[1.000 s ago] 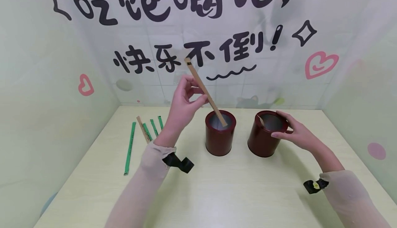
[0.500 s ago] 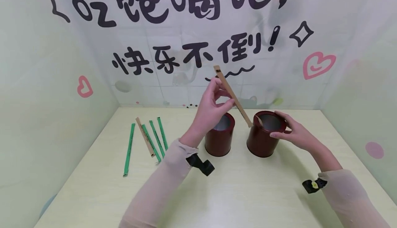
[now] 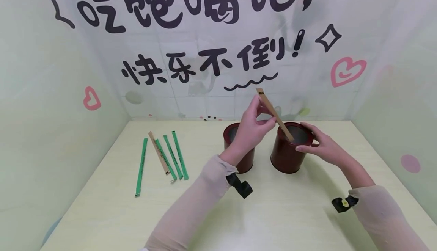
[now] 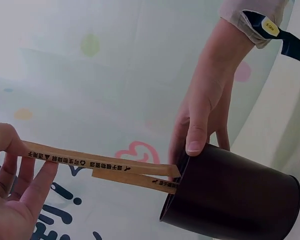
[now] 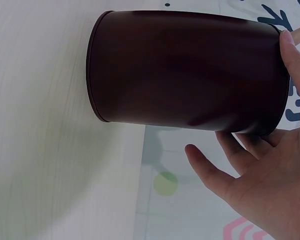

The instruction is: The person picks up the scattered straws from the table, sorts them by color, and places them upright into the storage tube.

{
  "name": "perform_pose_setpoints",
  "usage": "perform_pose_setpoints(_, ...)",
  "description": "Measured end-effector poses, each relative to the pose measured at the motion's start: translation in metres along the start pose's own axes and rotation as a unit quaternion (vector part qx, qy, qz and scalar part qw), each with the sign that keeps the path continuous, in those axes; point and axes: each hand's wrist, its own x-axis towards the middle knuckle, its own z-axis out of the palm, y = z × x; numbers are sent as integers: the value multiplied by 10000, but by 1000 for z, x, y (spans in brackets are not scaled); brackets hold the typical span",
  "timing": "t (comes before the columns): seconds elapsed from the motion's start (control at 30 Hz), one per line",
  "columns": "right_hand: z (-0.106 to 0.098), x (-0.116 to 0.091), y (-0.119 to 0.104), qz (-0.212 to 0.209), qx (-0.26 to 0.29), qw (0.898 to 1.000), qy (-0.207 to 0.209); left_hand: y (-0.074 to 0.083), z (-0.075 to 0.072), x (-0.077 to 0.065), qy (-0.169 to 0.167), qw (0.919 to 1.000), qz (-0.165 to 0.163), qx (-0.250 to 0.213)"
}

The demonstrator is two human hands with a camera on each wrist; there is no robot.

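Observation:
My left hand [image 3: 254, 127] pinches a brown paper-wrapped straw [image 3: 271, 109] near its upper part. The straw slants down, and its lower end is at the mouth of the right dark red canister [image 3: 288, 158]. A second brown wrapped straw [image 4: 132, 180] sticks out of that canister in the left wrist view, just beside the held one. My right hand [image 3: 321, 145] grips the canister's rim at its right side, with the thumb in front and fingers behind. Another dark red canister [image 3: 246, 163] stands to the left, partly hidden behind my left hand and wrist.
On the left of the pale table [image 3: 102, 213] lie several green wrapped straws [image 3: 141, 169] and one brown wrapped straw [image 3: 157, 150]. A printed white curtain [image 3: 191, 103] closes off the back, and pale sheets stand at both sides.
My left hand has carried the brown straw rightward from over the left canister to the right canister's mouth. The right hand keeps its grip on the rim.

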Motion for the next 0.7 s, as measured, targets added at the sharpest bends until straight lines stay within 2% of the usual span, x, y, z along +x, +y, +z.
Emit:
perform_pose_setpoints(0.2,2,1,0,-25,100,9999,-17,-16,6,3,84,9999,3,124)
perform_pose_setpoints(0.37,3,0,1,-27,116,9999,-3,-24,11,3,99,9996,-196,194)
perform_pose_setpoints(0.57,3,0,1,-63,118,9999,25,-24,12,0,-88,9981,-354,505)
perform_pose_setpoints(0.7,3,-1,1,-68,108,9999,56,-21,6,0,-50,9976,-339,598)
